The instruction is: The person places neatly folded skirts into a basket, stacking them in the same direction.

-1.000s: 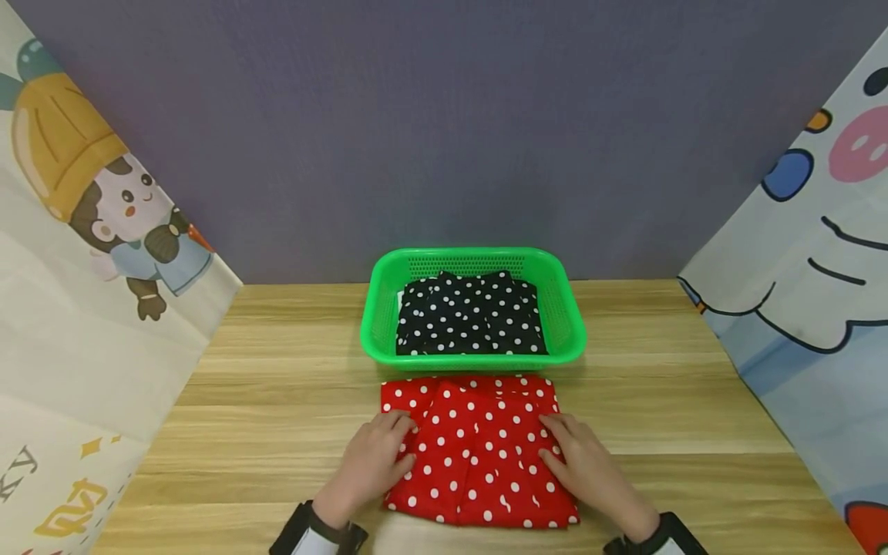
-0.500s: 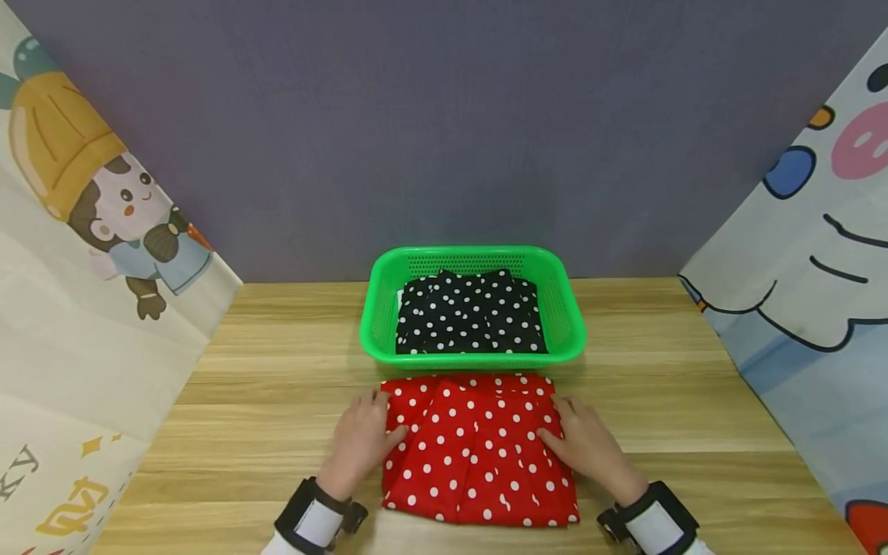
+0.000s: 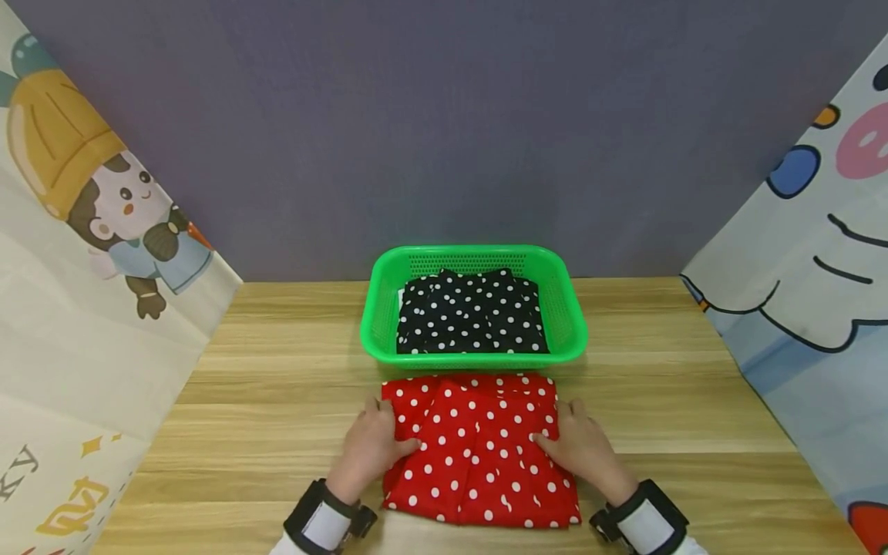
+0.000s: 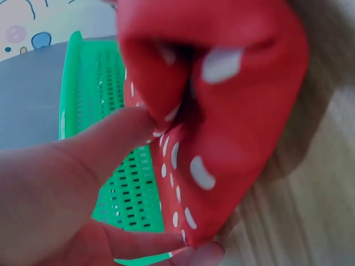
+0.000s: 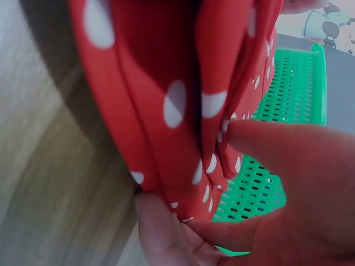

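Observation:
A folded red cloth with white polka dots (image 3: 479, 459) lies on the wooden table in front of a green basket. At its left side, my left hand (image 3: 369, 443) grips the edge with the thumb on top and the fingers down at the side. My right hand (image 3: 584, 445) holds the opposite edge the same way. In the left wrist view, the thumb (image 4: 119, 136) presses the layered cloth (image 4: 238, 127) while the fingertips tuck at its lower edge. The right wrist view shows the fingertips (image 5: 161, 221) curled at the bottom of the folds (image 5: 150, 111).
Just beyond the red cloth stands the green perforated basket (image 3: 371, 327), holding a folded black polka-dot cloth (image 3: 472, 316). A dark grey panel (image 3: 444, 139) rises behind the wooden table (image 3: 277, 370). Cartoon-printed sheets border the left (image 3: 62, 347) and right (image 3: 791, 270) sides.
Both hands shift from resting on top of the red cloth to its side edges, where fingers go down and thumbs stay on top. The cloth and basket keep their places.

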The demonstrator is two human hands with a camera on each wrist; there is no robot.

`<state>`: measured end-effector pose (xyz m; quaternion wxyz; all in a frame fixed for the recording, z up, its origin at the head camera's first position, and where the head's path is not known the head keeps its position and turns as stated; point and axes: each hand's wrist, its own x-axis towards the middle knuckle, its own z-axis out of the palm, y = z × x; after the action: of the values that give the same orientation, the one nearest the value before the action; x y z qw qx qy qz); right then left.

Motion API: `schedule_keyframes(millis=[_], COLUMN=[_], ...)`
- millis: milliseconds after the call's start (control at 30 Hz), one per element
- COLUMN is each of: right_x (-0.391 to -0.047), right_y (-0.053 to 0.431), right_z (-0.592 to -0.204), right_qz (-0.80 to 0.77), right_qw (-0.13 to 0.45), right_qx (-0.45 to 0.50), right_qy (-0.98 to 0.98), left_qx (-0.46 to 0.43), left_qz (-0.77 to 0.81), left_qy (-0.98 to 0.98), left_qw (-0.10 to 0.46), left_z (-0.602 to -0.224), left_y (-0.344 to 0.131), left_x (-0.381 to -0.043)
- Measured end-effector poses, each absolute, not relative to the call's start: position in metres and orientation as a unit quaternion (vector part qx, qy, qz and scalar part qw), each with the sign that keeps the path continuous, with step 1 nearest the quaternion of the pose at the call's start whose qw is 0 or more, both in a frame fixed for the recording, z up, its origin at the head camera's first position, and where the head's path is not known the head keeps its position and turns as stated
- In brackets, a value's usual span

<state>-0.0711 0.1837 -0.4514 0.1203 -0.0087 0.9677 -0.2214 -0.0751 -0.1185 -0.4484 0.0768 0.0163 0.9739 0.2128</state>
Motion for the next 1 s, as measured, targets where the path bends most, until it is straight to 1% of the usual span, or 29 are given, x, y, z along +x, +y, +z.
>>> schedule_keyframes(millis=[200,367,567,900,1000], right_x=[-0.072,-0.071,-0.072,-0.070,-0.068], right_y=[0.181,0.178,0.176,0.175,0.176], right_z=[-0.454,-0.454,-0.455,-0.460,-0.461], right_qz=[-0.257,-0.265,-0.274,-0.328,-0.334], right_qw=[0.141,0.144,0.143,0.152,0.137], right_qx=[0.008,0.012,0.018,0.047,0.041], right_qy=[0.956,0.953,0.951,0.931,0.932], left_qx=[0.021,0.017,0.022,0.022,0.025], left_qz=[0.205,0.224,0.243,0.309,0.316], left_qy=[0.977,0.973,0.968,0.946,0.944], left_qw=[0.054,0.050,0.058,0.096,0.096], left_z=[-0.450,-0.451,-0.453,-0.451,-0.450], left_y=[-0.113,-0.108,-0.104,-0.108,-0.109], left_x=[-0.073,-0.072,-0.072,-0.071,-0.069])
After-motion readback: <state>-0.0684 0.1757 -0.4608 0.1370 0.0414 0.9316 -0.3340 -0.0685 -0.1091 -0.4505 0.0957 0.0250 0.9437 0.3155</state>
